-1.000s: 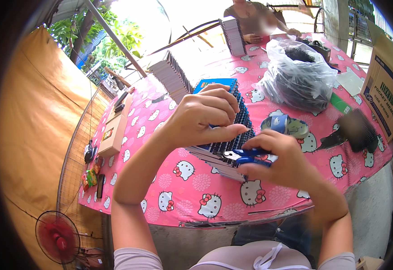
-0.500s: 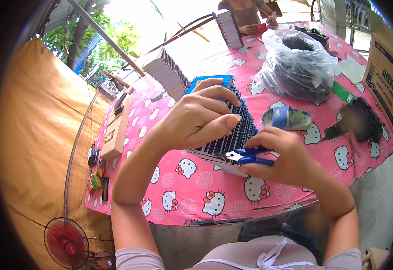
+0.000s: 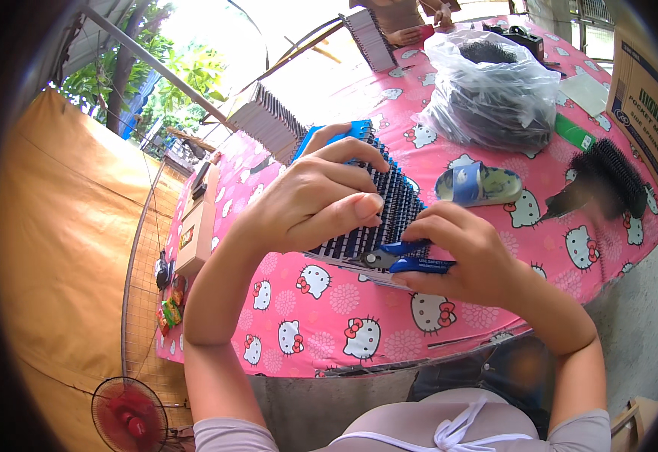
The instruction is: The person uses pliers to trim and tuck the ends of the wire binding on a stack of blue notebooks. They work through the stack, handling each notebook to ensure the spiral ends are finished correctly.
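Note:
A stack of spiral-bound notebooks [image 3: 344, 239] with blue covers stands before me, its row of dark wire coils facing up. My left hand [image 3: 318, 188] is over the stack's left side, fingers bent and spread apart; its fingertips are close to the coils, and I cannot tell whether they press on them. My right hand [image 3: 457, 252] is closed around blue-handled wire cutters [image 3: 419, 264]. Their metal jaws are at the near end of the coils, pointing left. The near right corner of the stack is partly hidden behind the right hand.
Two more notebook stacks, one at left [image 3: 265, 124] and one farther back [image 3: 370, 38], stand on the pink patterned tablecloth [image 3: 359, 339]. Rightward are a plastic bag of black coils [image 3: 495, 98], a blue tape roll [image 3: 476, 184], loose black coils [image 3: 607, 181] and a cardboard box [image 3: 649, 113]. Someone sits opposite.
The view has shifted slightly. The cutters have turned a little in my right hand, showing more of the jaws and lower handle. My left hand keeps its place over the stack.

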The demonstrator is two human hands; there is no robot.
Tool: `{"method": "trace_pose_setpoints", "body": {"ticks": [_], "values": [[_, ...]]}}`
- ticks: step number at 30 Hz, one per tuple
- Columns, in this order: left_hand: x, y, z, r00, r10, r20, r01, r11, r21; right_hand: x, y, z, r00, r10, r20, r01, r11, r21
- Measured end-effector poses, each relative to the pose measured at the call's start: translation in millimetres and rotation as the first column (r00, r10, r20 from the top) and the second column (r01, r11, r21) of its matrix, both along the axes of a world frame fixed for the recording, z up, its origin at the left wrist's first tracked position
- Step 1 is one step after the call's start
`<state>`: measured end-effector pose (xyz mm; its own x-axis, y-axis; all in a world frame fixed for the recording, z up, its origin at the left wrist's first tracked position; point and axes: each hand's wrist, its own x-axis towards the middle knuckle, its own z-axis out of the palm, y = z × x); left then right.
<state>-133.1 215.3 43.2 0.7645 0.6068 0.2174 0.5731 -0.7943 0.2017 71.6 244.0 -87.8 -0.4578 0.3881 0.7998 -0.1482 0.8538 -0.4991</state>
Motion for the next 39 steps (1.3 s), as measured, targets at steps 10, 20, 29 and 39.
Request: {"method": "trace_pose_setpoints", "body": {"ticks": [10, 20, 29, 39], "values": [[0.4, 3.2, 0.9, 1.000, 0.006, -0.019, -0.006, 1.000, -0.011, 2.8, 8.6, -8.7, 0.999, -0.051, -0.011, 0.051, 0.999, 0.017], [5.5, 8.2, 2.2, 0.986, -0.045, -0.163, 0.051, 0.998, 0.031, 2.1, 27.5, 3.2, 0.748, 0.660, 0.065, -0.224, 0.345, -0.912], [8.6, 5.1, 9.2, 0.967, 0.024, -0.252, -0.045, 0.996, -0.079, -3.8, 11.6, -21.0, 0.998, -0.052, -0.046, 0.056, 0.994, 0.092], [4.4, 6.1, 3.7, 0.981, -0.035, -0.191, 0.031, 0.999, -0.021, 5.2, 9.0, -16.8, 0.979, 0.187, 0.085, -0.161, 0.955, -0.251]]}}
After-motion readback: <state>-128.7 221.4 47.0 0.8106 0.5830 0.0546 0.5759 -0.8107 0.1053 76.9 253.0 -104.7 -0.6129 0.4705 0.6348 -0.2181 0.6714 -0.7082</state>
